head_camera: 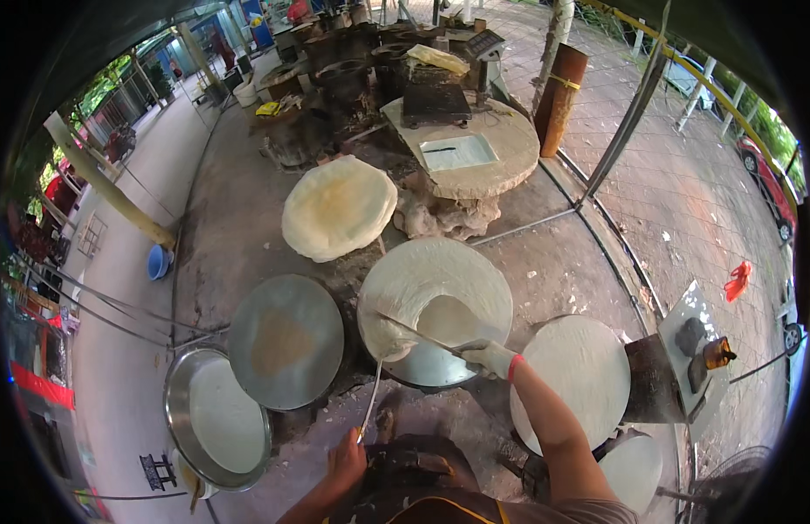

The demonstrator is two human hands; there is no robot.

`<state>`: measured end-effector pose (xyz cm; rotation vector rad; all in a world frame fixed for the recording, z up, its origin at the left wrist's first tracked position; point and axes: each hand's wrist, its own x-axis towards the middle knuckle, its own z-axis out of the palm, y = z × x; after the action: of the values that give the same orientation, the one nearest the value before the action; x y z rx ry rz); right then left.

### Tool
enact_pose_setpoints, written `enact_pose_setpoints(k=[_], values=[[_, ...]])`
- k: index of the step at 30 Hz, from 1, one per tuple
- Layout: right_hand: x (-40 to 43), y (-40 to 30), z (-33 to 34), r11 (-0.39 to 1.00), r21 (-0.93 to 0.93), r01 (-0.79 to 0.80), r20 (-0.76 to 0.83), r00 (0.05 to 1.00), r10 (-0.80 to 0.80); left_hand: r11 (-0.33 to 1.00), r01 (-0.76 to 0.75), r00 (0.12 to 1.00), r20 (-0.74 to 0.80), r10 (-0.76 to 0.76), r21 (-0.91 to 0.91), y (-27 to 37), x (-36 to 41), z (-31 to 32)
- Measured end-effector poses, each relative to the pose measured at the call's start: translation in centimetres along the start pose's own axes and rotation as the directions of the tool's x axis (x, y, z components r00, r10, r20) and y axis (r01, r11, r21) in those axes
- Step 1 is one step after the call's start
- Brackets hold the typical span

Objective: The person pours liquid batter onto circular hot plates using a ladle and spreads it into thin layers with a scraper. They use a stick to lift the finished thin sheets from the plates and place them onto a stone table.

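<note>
A round griddle (pixel 470 268) lies before me, largely coated with pale wet batter around a bare metal patch at its near side. My left hand (pixel 347 458) grips the thin handle of a ladle (pixel 372 399), whose head rests at the batter near the griddle's left front. My right hand (pixel 490 359), in a whitish glove with a red band at the wrist, holds a long thin wooden stick (pixel 418 333) that reaches left across the griddle. Just left is a second round griddle (pixel 287 380) with a brownish patch. Pale batter (pixel 228 419) fills part of a steel basin (pixel 176 386).
A stack of thin pale sheets (pixel 339 206) stands beyond the griddles. Behind it, a stone table (pixel 510 164) bears a scale (pixel 438 105) and a paper with a pen. Another batter-coated round griddle (pixel 568 373) is on my right. A fan (pixel 732 485) stands at lower right.
</note>
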<state>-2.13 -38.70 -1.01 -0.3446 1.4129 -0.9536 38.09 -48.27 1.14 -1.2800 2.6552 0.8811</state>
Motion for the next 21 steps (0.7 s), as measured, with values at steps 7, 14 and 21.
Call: enact_pose_setpoints(k=[7,14,21], values=[[-2.4,4.2,4.6,0.975,0.159,0.158,-0.413,0.907,-0.079,0.980,-0.198,0.977,-0.081,0.198,0.018,-3.3,1.1,-0.8],[-5.0,10.9,16.7,0.782,0.515,0.351,-0.545,0.838,-0.018,0.881,-0.437,0.897,-0.163,0.411,-0.181,-8.0,2.9,-6.5],[11.0,10.4,28.4,0.895,0.172,0.412,-0.605,0.761,-0.235,0.413,0.041,0.924,0.192,0.330,-0.910,-10.9,4.0,-15.9]])
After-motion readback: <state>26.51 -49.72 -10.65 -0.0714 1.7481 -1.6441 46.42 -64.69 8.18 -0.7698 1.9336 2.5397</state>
